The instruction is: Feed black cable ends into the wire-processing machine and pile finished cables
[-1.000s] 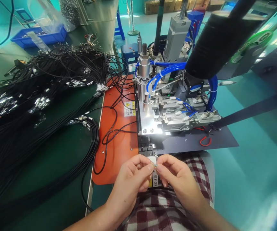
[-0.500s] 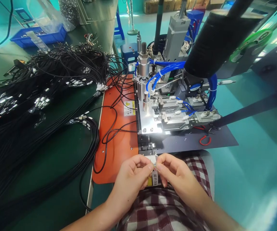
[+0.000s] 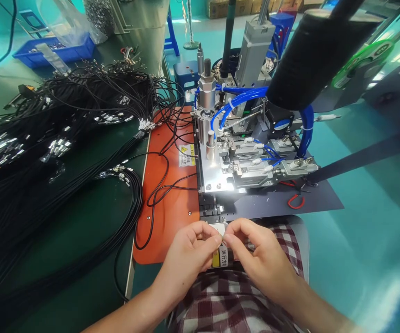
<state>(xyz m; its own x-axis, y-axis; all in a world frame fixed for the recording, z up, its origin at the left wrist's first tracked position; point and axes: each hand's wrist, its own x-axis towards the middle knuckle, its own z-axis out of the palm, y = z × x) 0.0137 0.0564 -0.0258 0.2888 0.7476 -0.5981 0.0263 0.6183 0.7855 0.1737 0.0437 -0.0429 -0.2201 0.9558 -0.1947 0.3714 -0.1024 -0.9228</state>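
Head camera view, looking forward and down: we see a person's two bare hands meeting at the lower middle, above a lap in a checked cloth [image 3: 224,300] of dark red and white. The left hand [image 3: 188,249] has thumb and index finger pressed together, its other fingers curled in. The right hand [image 3: 259,249] mirrors it, thumb and index fingertip closed in a pinch. Between the two sets of fingertips sits a tiny thin piece [image 3: 223,241], mostly hidden by the fingers and too small for us to identify.

Just behind and below the fingertips we find a white and yellow label [image 3: 223,255] with dark characters. Beyond the hands stands a metal machine [image 3: 217,178] with curving blue tubes [image 3: 246,95] and a thick black cylinder [image 3: 316,60] leaning over it. To its left lies an orange plate [image 3: 175,226], crossed by loose black cables and bearing a warning sticker [image 3: 186,156].

Farther left, on a dark green table [image 3: 92,296], we see a large heap of black cables [image 3: 96,90] with shiny silver ends, and a blue tray [image 3: 29,58] behind it. On the machine's right, a red-handled tool [image 3: 295,208] rests on a grey board [image 3: 255,209].
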